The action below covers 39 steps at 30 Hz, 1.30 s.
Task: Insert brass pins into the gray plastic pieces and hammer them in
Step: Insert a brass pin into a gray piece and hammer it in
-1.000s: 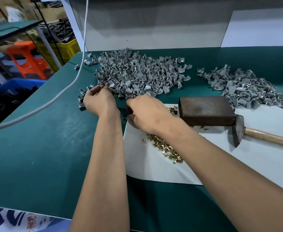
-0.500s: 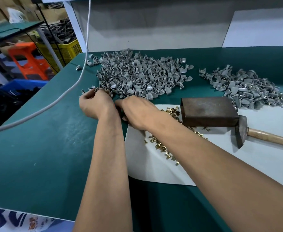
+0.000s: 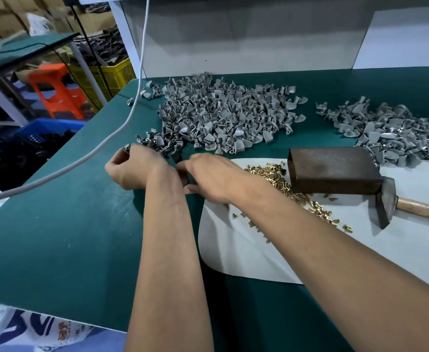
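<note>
On the green table (image 3: 56,245), a white sheet (image 3: 375,252) is spread at the right, under the right forearm. Two heaps of gray pieces are seen beyond it: a big heap (image 3: 223,115) at the middle back and a smaller heap (image 3: 391,130) at the far right, well apart from each other on the bare green surface. A rusty metal block (image 3: 332,168) is set on the sheet's far edge, and a hammer (image 3: 396,201) is laid just beside it, head touching the block's near right corner, wooden handle running off to the right. Brass pins (image 3: 279,179) are scattered on the sheet in a loose band between the block and the right forearm. A white cable (image 3: 122,128) is hung across the table's left side. Beyond the left edge, an orange stool (image 3: 58,90), a yellow crate (image 3: 106,77) and a blue crate (image 3: 43,128) are visible.

The left hand (image 3: 134,166) is held at the near left fringe of the big heap, fingers curled, and a small gray piece (image 3: 127,148) is pinched at its fingertips. The right hand (image 3: 213,179) is placed close beside it over the sheet's far left corner, fingers bent down; whether anything is held there cannot be told.
</note>
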Motion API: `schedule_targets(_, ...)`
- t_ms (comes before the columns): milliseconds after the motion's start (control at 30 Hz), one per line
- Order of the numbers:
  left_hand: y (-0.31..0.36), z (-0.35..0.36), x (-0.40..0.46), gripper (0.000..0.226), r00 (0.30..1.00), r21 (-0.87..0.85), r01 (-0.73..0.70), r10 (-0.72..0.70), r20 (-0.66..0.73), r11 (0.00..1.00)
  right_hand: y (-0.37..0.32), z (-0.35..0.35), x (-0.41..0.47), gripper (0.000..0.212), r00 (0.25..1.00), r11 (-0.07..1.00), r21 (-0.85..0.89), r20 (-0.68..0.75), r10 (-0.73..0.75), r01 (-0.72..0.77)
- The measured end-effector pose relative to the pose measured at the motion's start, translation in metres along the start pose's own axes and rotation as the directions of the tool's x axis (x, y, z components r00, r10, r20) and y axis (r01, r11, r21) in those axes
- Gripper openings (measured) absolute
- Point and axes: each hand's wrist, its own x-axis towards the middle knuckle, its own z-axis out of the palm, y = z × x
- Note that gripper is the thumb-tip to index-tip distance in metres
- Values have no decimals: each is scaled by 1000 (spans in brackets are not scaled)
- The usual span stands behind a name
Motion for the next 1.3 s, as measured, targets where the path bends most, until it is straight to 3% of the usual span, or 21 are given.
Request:
schedule_targets(167,-4,1,-3,28,997,11,14,-15,70,1000,-1,6,1,17,999,999,18,-27,31,-31)
schedule_targets(333,-5,0,-8,31,994,-55,32,-26,103,998,1,6,-4,34,997,999,0,-69,39,-39)
schedule_targets(467,-5,-1,-9,30,995,-27,20,-17,103,999,2,4,-4,27,999,999,-19,-33,38,-39)
schedule_targets(600,-4,1,-8,27,994,13,48,-49,93,999,10,-2,-11,12,993,992,117,-100,61,-49)
schedule_targets(700,-2,2,-7,25,993,-1,64,-64,98,998,24,-8,-15,15,971,963,236,-168,168,-126)
schedule_targets(933,-3,3,-11,23,991,2,42,-42,124,999,28,-11,-10,11,986,980,129,-53,158,-150)
schedule_targets(1100,-4,4,-15,22,985,11,50,-51,165,999,21,-6,-3,30,985,985,36,-50,168,-166)
schedule_targets(1300,-7,7,-20,15,971,4,66,-65,229,998,9,-6,0,12,987,988,30,-29,155,-154)
